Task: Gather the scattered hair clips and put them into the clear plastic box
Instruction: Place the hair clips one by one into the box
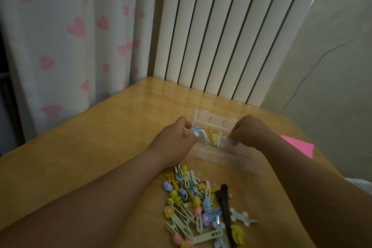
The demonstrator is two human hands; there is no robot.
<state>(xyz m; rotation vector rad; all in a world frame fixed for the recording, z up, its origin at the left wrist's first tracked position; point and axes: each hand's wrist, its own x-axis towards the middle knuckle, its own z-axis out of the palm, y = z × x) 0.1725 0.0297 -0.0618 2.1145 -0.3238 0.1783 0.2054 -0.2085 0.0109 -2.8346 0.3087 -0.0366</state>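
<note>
Wooden table [90, 147] fills the lower view, with a heart-print curtain [60, 36] at ten o'clock, a white radiator [221, 26] at twelve and a pale wall at two. The clear plastic box [231, 159] lies open just past the table's middle, toward the radiator. Both hands are at it, fingers curled. The left hand [177, 137] seems to grip the box's nine o'clock end between thumb and fingers, though a blue-and-white clip [198, 133] lies so close to the fingertips that it may be the thing pinched. The right hand [251, 133] pinches the box at its three o'clock end. Inside the box are only a few pieces — the blue-and-white one and some yellow clips [214, 139]. At six o'clock from the box, near the table's close edge, lies the pile of loose hair clips [189, 207], yellow, blue, pale green and pink, tangled together. A long black clip [224, 201] lies along the pile's right side, and a pale silvery one [242, 217] sits beside that. A pink paper [300, 145] rests at three o'clock from the box, apart from everything. By my reading the job has barely begun; a small share is boxed and the great bulk — the whole near pile — is left to move.
</note>
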